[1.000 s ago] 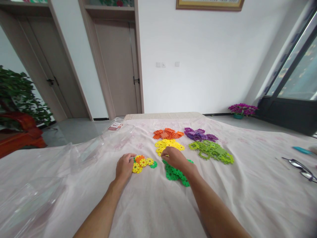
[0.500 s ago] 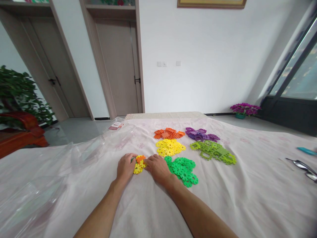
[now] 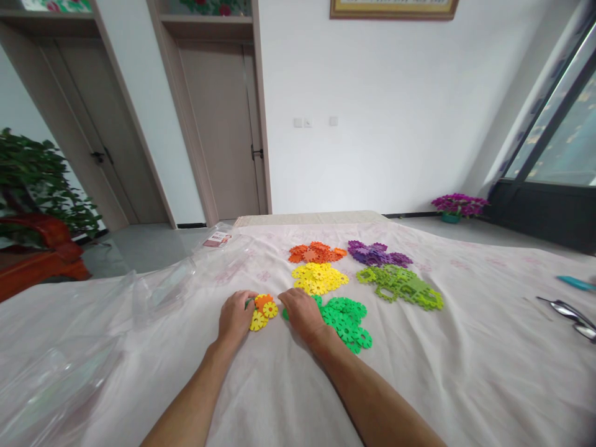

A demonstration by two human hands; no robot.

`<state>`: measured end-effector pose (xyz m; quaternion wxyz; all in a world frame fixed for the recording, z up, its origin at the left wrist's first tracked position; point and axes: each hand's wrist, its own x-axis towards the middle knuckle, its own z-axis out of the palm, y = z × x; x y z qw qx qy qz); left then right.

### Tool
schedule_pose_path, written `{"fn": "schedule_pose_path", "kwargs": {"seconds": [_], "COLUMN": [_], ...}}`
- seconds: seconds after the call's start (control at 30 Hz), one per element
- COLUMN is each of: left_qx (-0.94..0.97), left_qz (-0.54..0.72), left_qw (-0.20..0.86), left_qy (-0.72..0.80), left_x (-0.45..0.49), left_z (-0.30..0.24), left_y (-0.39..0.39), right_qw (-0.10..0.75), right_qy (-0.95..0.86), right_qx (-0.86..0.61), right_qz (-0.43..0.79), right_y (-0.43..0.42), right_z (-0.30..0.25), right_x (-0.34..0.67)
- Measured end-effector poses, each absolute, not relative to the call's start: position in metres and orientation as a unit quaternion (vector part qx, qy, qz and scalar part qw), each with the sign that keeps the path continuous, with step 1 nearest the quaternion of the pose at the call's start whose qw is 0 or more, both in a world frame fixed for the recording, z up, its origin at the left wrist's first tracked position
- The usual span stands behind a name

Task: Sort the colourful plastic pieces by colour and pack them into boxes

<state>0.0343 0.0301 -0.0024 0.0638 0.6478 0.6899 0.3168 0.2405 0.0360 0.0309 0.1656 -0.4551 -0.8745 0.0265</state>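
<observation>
Flat plastic snowflake pieces lie sorted by colour on a pale cloth (image 3: 288, 397). My left hand (image 3: 235, 316) rests curled against a small mixed cluster (image 3: 263, 308) of yellow and orange pieces. My right hand (image 3: 302, 312) lies knuckles up between that cluster and the dark green pile (image 3: 345, 318), its fingertips bent down on a green piece at the pile's left edge. Beyond them lie a yellow pile (image 3: 319, 278), an orange pile (image 3: 315, 252), a purple pile (image 3: 377, 253) and a light green pile (image 3: 401, 285).
Clear plastic bags (image 3: 153, 288) lie crumpled on the cloth at the left. Glasses (image 3: 565, 313) and a teal object (image 3: 576, 284) sit at the right edge. Doors, a potted plant (image 3: 32, 180) and red furniture stand at the back left.
My right hand came from the yellow pile down to the mixed cluster, then shifted slightly right toward the green pile. My left hand stayed on the cluster.
</observation>
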Motion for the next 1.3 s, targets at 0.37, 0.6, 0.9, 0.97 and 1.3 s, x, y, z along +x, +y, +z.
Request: {"fn": "schedule_pose_path", "kwargs": {"seconds": [0.37,0.6,0.9,0.97,1.3], "left_qx": [0.652,0.654,0.654,0.654,0.655], "left_qz": [0.323,0.324,0.318,0.319,0.319], "left_qw": [0.064,0.06,0.055,0.057,0.055], "left_qy": [0.683,0.681,0.684,0.684,0.683], "left_x": [0.033,0.033,0.036,0.036,0.035], "left_z": [-0.002,-0.005,0.0,0.0,0.0], "left_y": [0.03,0.031,0.028,0.028,0.028], "right_qw": [0.314,0.297,0.1,0.101,0.109], "right_qy": [-0.741,-0.763,-0.878,-0.87,-0.871], "right_qx": [-0.584,-0.562,-0.46,-0.476,-0.462], "right_qz": [0.103,0.119,0.091,0.086,0.129], "right_y": [0.063,0.064,0.04,0.037,0.03], "right_z": [0.035,0.042,0.045,0.046,0.056], "right_x": [0.27,0.279,0.259,0.257,0.262]}}
